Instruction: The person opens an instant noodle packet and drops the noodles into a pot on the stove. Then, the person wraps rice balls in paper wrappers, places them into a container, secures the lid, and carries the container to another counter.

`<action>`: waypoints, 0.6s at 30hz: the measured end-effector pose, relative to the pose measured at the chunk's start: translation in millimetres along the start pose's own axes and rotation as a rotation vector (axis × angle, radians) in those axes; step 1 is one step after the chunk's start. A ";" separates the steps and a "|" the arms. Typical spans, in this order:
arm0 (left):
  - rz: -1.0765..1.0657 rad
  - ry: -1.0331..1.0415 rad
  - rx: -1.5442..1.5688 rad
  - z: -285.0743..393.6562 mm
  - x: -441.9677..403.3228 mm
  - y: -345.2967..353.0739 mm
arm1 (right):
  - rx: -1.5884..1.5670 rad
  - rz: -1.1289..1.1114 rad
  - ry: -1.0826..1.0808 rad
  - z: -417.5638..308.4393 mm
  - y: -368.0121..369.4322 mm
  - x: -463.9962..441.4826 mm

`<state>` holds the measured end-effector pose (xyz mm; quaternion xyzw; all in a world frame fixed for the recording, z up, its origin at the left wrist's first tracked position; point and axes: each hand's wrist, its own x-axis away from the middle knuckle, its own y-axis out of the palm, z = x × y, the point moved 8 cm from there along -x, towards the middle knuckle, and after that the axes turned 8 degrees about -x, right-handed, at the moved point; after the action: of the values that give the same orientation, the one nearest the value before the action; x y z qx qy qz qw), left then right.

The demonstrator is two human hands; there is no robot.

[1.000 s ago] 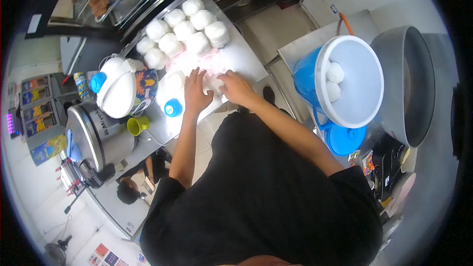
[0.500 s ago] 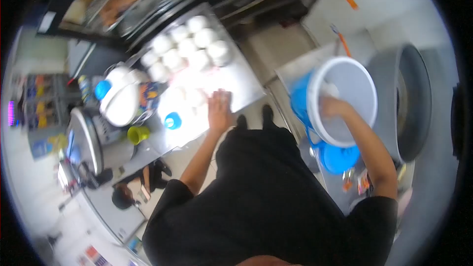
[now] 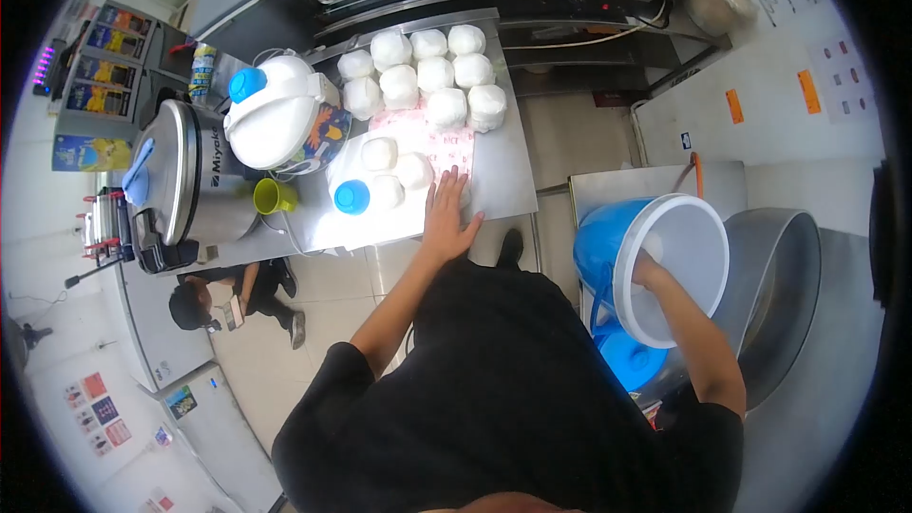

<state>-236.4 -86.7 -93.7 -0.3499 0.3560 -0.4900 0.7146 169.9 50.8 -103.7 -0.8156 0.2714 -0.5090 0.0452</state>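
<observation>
Black cloth of the person's short-sleeved shirt [image 3: 513, 389] lies nearest. To its right, the right hand [image 3: 654, 275] is inside a round plastic bucket, blue outside with a white rim and lining [image 3: 600, 247], which stands by the left edge of a metal side table [image 3: 655, 185]. A smooth white ball [image 3: 653, 245] shows partly, just beyond that hand; the fingertips are hidden, so I cannot tell whether they are closed on it.

Well apart from it, the left hand [image 3: 446, 225] is palm down, fingers spread, over the near edge of the silvery metal worktop [image 3: 513, 166], towards its near right corner. Part of a white lump [image 3: 465, 192] shows beside its fingers; contact is unclear.

Farther in lie three small, smooth white rounds [image 3: 380, 153], next to a bright blue round cap [image 3: 351, 197]. They look like soft dough: probably light, easily dented, perhaps a little sticky. Cupping one low around its sides, with the whole palm, should mark it less than a fingertip pinch.

Beyond some pink-and-white printed paper [image 3: 446, 138], larger, uneven white balls [image 3: 399, 85] crowd towards the worktop's far edge. These also seem soft and would likely flatten if squeezed; both sides, held low, look the safest grip.
</observation>
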 end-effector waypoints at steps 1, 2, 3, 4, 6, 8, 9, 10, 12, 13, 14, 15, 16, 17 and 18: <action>0.040 -0.014 -0.002 2.5 0.3 -3.7 | 0.018 0.018 -0.017 -3.7 0.1 0.3; 0.054 -0.033 0.042 2.9 0.1 -4.2 | 0.036 0.036 -0.034 -5.6 0.4 -0.5; 0.066 -0.051 0.089 3.5 0.9 -3.6 | 0.012 0.042 -0.019 -3.8 2.3 0.6; 0.078 -0.069 0.138 4.2 2.1 -3.0 | -0.011 0.048 -0.004 -1.9 4.1 1.6; 0.030 -0.054 0.144 9.7 1.6 1.3 | -0.089 0.009 0.054 6.2 9.1 -2.7; -0.092 -0.068 0.225 18.9 -0.7 1.7 | -0.078 -0.090 0.072 33.6 15.2 -22.9; -0.190 -0.082 0.307 30.5 -4.7 -7.3 | -0.061 -0.111 0.073 44.4 17.0 -30.3; -0.287 -0.094 0.388 44.2 -9.1 -16.0 | -0.045 -0.133 0.074 55.0 18.8 -37.7; -0.289 -0.037 0.463 75.9 -18.2 -43.3 | -0.039 -0.095 0.075 63.0 16.0 -41.5; -0.292 -0.006 0.497 89.2 -21.4 -54.9 | -0.039 -0.077 0.074 66.2 16.1 -43.0; -0.303 0.004 0.534 98.6 -24.8 -62.4 | -0.039 -0.057 0.071 71.8 15.3 -46.9; -0.317 0.014 0.570 106.8 -27.0 -68.8 | -0.041 -0.039 0.069 77.5 16.6 -50.2; -0.330 0.026 0.604 113.9 -29.4 -73.7 | -0.023 -0.004 0.037 79.8 17.1 -55.4; -0.343 0.019 0.621 119.1 -31.0 -77.2 | -0.004 0.032 0.006 86.1 17.3 -62.5; -0.356 0.012 0.637 123.6 -32.0 -80.2 | 0.035 0.083 -0.053 95.3 17.5 -73.9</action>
<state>-175.8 -59.6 41.7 -0.1635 0.1233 -0.6950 0.6892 219.7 52.8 -214.8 -0.8159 0.2947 -0.4896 0.0877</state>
